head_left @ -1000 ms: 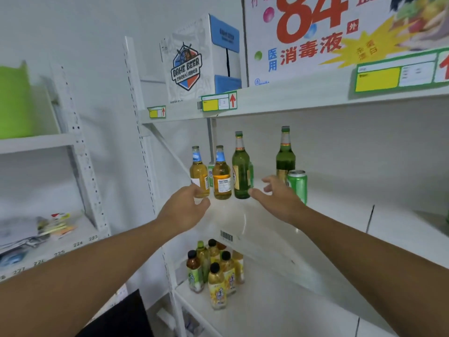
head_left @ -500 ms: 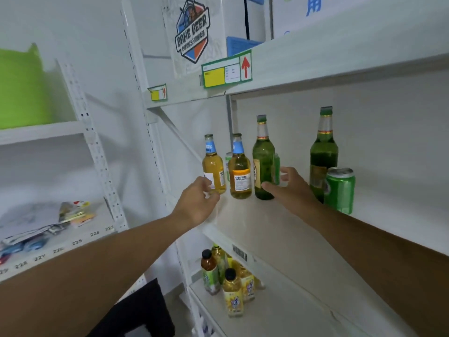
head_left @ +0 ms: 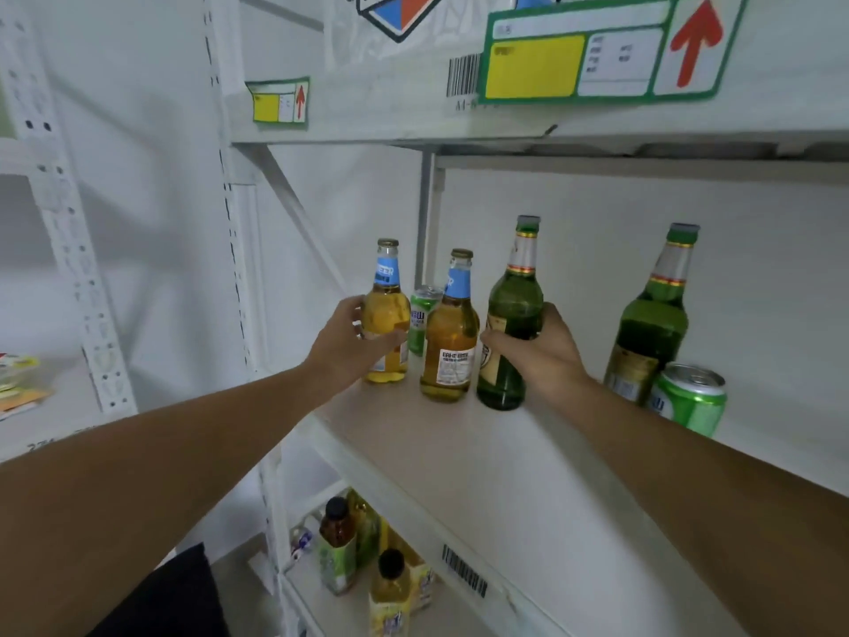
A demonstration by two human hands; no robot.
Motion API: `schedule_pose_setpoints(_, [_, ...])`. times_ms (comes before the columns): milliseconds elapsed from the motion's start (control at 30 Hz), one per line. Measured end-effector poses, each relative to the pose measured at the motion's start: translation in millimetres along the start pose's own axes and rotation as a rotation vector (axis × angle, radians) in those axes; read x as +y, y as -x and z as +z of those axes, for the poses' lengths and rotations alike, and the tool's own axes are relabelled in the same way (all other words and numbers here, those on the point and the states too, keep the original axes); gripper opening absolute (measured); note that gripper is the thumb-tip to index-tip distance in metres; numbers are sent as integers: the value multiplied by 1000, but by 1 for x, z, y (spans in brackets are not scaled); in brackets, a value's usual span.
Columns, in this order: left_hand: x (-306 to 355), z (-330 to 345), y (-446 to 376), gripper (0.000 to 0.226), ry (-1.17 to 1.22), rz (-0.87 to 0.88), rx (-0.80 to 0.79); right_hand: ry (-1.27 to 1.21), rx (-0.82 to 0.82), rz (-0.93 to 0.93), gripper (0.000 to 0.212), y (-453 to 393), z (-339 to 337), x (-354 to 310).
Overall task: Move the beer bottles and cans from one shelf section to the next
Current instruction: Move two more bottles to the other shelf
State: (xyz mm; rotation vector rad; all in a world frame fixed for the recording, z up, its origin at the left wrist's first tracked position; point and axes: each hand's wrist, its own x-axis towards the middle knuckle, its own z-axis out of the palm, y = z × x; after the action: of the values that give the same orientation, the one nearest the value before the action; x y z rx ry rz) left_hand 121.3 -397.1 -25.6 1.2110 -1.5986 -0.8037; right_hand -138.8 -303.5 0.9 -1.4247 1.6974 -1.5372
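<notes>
White shelf (head_left: 459, 452): bottles upright, caps up. Left hand (head_left: 349, 347) grips amber bottle (head_left: 388, 314); right hand (head_left: 542, 351) grips green bottle (head_left: 512, 310).

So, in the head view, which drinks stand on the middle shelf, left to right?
Amber bottle in the left hand → small green can behind → second amber bottle → green bottle in the right hand → taller green bottle → front green can.

bottles (head_left: 449, 328) on shelf (head_left: 459, 448), can (head_left: 689, 400) right

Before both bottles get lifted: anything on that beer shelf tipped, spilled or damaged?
Nothing stands out. All four bottles and both cans stand upright and the shelf board looks dry. The left hand grips an amber bottle; the right hand grips a green bottle.
</notes>
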Motion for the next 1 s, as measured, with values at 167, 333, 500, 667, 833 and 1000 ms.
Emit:
schedule_pose_setpoints(167, [-3,10,-2,77,-26,54,59,39,24,-36,55,-2,4,4])
schedule_pose_setpoints(333, [4,5,11,78,-45,41,89,62,60,-31,54,10,-4,1])
schedule_pose_setpoints(500, [15,-8,40,74,-65,36,84,75,70,-41,57,39,-20,-6])
schedule_pose_setpoints(667, [39,-19,83,68,-67,52,68,76,56,-57,61,67,-42,-19])
schedule_pose_setpoints(833, [67,-21,138,66,30,38,73,18,51,-70,66,95,-65,-30])
schedule_pose_setpoints(1000, [84,-13,191,66,74,47,73,-17,-7,-67,66,119,-88,-35])
